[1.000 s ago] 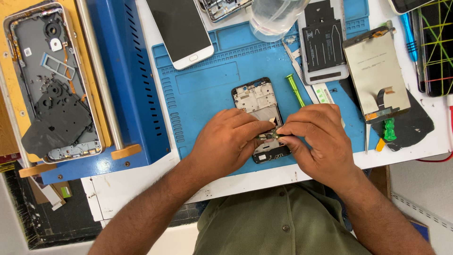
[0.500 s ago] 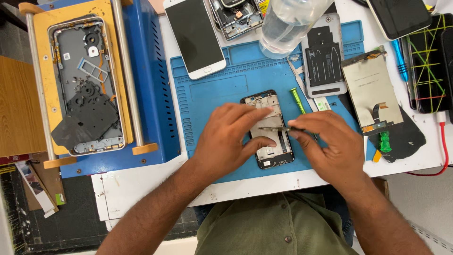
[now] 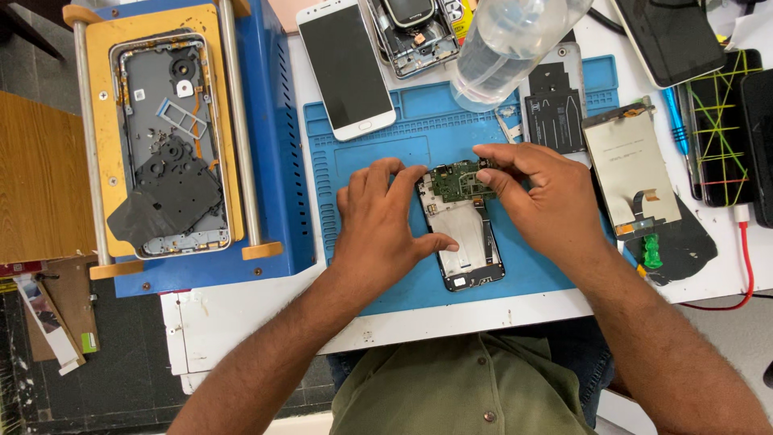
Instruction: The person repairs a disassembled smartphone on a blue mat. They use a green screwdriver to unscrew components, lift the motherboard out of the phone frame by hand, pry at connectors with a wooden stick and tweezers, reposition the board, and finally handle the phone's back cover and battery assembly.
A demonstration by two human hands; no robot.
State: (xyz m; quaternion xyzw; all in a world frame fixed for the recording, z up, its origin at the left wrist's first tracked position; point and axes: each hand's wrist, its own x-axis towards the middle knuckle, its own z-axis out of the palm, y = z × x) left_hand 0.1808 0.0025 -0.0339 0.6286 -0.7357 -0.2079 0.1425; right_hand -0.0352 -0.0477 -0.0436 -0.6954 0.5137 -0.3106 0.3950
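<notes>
An opened black phone (image 3: 467, 242) lies back-up on the blue work mat (image 3: 362, 161), its silver inner plate showing. At its top end sits a green circuit board (image 3: 459, 181). My left hand (image 3: 378, 229) rests flat against the phone's left edge, fingers spread, thumb touching the frame. My right hand (image 3: 539, 197) pinches the right edge of the circuit board between thumb and forefinger.
A blue and yellow screen-separator machine (image 3: 173, 137) with a phone frame stands at left. A white phone (image 3: 346, 68), a clear plastic bottle (image 3: 507, 48), a dark back cover (image 3: 555, 109), a loose display panel (image 3: 632, 173) and dark phones (image 3: 717, 137) surround the mat.
Both hands left the phone's lower middle. The right hand went up to the circuit board at the top end; the left hand slid to the phone's left side.
</notes>
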